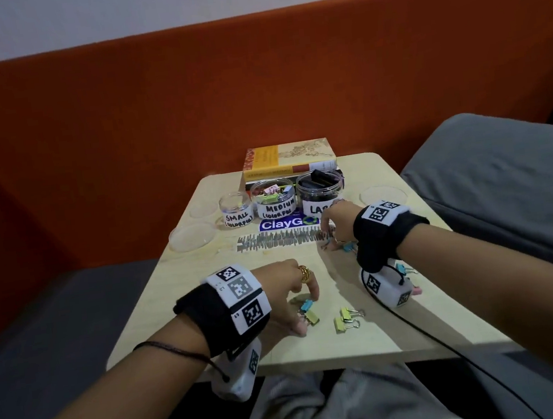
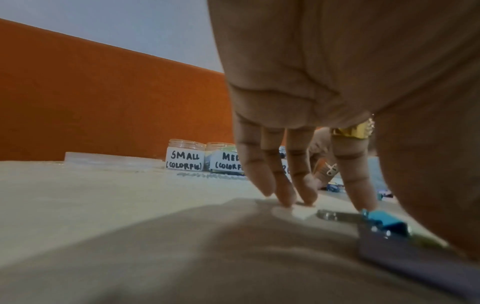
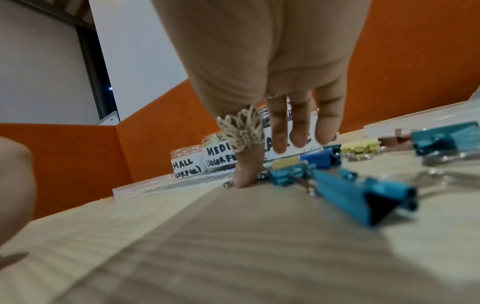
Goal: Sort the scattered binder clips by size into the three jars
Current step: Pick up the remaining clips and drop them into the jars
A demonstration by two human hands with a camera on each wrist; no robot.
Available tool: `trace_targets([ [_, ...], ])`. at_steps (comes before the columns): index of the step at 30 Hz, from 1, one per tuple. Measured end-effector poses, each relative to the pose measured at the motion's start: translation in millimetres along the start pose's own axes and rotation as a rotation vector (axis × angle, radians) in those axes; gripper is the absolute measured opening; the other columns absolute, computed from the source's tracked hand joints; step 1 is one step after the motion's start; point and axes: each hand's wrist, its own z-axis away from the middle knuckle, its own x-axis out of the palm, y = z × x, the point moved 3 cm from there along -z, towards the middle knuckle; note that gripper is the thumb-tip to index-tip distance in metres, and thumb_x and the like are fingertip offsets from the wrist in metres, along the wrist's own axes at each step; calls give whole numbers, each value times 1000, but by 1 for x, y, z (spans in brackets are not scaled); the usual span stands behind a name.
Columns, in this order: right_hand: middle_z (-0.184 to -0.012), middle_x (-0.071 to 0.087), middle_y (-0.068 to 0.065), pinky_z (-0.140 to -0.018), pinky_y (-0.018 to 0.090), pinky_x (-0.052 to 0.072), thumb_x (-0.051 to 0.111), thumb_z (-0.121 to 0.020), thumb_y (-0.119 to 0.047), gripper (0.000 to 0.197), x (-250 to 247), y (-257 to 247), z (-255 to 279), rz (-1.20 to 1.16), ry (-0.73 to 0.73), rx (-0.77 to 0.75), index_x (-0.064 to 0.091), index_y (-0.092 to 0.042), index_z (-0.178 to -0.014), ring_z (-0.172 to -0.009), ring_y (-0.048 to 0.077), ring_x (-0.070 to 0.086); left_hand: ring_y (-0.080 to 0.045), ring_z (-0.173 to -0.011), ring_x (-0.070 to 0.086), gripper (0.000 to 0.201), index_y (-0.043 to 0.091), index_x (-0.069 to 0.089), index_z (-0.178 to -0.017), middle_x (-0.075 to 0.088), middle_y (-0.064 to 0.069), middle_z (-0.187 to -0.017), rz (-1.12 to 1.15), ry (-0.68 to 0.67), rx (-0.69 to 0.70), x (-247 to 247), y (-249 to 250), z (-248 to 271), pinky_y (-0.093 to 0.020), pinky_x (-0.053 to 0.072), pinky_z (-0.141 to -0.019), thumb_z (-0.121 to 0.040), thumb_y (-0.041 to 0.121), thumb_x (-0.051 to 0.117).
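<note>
Binder clips: coloured ones lie scattered on the bench (image 1: 210, 303) near both hands. Left hand (image 1: 288, 290), fingers straight, tips on the bench, index finger touching a blue clip (image 1: 306, 305). Right hand (image 1: 335, 223), fingers extended down among clips; whether it holds one cannot be told. Three jars (image 1: 275, 199) stand behind.

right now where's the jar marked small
In the head view the SMALL jar stands at the table's far side, leftmost of three, touching the MEDIUM jar, in front of the stacked books.
</note>
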Motion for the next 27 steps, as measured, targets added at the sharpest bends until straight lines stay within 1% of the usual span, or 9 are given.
trace_targets([
  [4, -133, 55, 12, -76, 26, 45, 62, -89, -11, 39, 2, 1, -2, -5, -26, -21, 57, -9, -127, -121, 28, 52, -16, -88, 50, 38, 17, 59, -114, 58, -6, -112, -4, 29, 22, -1, -2, -9, -20, 35, -73, -79, 22, 74],
  [7, -121, 56, 11, -84, 29, 42, 57, -91, -6, 35, 3, 0, -1, 12, -38, -48, 56, -5, -126, -107, 26, 53, -14, -86, 50, 33, 12, 59, -113, 61, -6, -113, 5, 33, 34, -4, -7, -16, -17, 36, -71, -83, 22, 70],
  [10, -131, 56, 15, -87, 29, 42, 53, -92, -4, 33, 0, -3, 2, 31, -49, -71, 57, -1, -125, -107, 26, 54, -11, -82, 52, 23, 10, 63, -109, 62, -3, -95, 24, 51, 13, -8, -11, -25, -14, 37, -58, -87, 17, 65],
  [13, -129, 58, 20, -84, 33, 43, 48, -92, 0, 32, 0, -10, 2, 68, -51, -93, 58, 5, -123, -109, 31, 57, -13, -78, 52, 23, 7, 64, -109, 58, 8, -75, 4, 48, -25, -14, -14, -32, -20, 41, -67, -87, 9, 59],
  [15, -120, 62, 18, -81, 33, 43, 48, -92, 0, 30, 3, -13, -3, 99, -72, -90, 60, 3, -119, -109, 32, 57, -13, -80, 51, 26, 7, 64, -110, 52, 9, -74, 0, 56, -51, -17, -17, -37, -22, 42, -69, -85, 5, 57],
  [18, -78, 54, 11, -62, 29, 37, 49, -89, -1, 17, 8, -18, -8, 153, -76, -82, 65, -1, -83, -71, 25, 48, -13, -85, 50, 27, 10, 67, -110, 54, -1, -92, -21, 103, -85, -22, -20, -41, -23, 41, -72, -85, 5, 56],
  [20, -71, 55, 12, -56, 25, 33, 51, -87, -3, 21, 9, -20, -9, 154, -67, -88, 61, -4, -68, -65, 24, 50, -17, -90, 56, 25, 12, 69, -107, 63, -7, -103, -15, 141, -102, -23, -24, -44, -25, 44, -79, -85, 8, 58],
  [23, -105, 69, 15, -57, 22, 36, 55, -86, -4, 21, 8, -22, -7, 102, -38, -150, 70, 0, -101, -86, 24, 56, -23, -103, 60, 23, 13, 69, -104, 65, -7, -113, 19, 167, -124, -24, -30, -45, -30, 48, -87, -83, 8, 60],
  [27, -100, 62, 8, -70, 25, 38, 58, -84, -2, 24, 7, -21, -7, -34, 35, -160, 66, -6, -106, -85, 17, 47, -18, -89, 56, 22, 13, 65, -105, 63, -5, -101, 86, 228, -165, -26, -39, -43, -26, 44, -77, -84, 12, 63],
])
